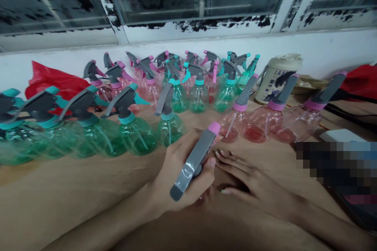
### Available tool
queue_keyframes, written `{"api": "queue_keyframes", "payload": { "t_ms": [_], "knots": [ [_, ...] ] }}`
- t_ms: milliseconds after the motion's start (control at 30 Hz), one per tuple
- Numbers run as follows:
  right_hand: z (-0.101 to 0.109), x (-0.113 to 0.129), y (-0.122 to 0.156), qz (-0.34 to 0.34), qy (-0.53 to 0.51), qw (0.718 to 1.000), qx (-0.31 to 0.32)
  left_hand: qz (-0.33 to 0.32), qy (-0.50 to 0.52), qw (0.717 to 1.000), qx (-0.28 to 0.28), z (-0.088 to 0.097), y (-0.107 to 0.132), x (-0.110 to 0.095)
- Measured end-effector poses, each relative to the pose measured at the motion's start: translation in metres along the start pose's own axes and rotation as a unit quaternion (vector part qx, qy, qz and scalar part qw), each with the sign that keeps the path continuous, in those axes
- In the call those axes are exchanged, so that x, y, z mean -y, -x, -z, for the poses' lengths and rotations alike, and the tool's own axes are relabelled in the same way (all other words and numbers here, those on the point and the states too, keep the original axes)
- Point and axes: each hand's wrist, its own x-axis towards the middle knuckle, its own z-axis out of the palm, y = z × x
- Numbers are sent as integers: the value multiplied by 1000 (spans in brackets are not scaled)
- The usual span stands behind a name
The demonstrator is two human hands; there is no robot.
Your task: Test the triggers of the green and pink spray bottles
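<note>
In the middle foreground, my left hand (171, 172) is wrapped round the neck of a spray bottle (194, 159) with a grey and pink trigger head. Most of that bottle's body is hidden under the hand; a bit of pinkish plastic shows below. My right hand (250, 176) lies just to its right with the fingers stretched out, low over the table. Whether its fingertips touch the bottle I cannot tell. Beyond my hands stand green spray bottles (138, 139) with turquoise collars on the left and pink spray bottles (263, 125) on the right.
More green and pink spray bottles crowd the wall side of the wooden table (88, 196). A red plastic bag (55, 80) lies back left. A printed cream container (277, 78), dark cables (350, 113) and a white box (341, 135) are on the right, near a blurred-out patch.
</note>
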Motion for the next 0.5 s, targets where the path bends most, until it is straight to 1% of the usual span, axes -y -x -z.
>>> {"api": "queue_keyframes", "payload": {
  "t_ms": [267,400,500],
  "knots": [
    [-3,-3,1,10,7,1000,-12,-5,18,999,33,5,-1,-4],
    [-4,-4,1,16,7,1000,-18,-8,3,1000,11,5,-2,-2],
    [-4,-4,1,17,6,1000,-18,-12,-34,999,-5,2,-1,-1]
  ]
}}
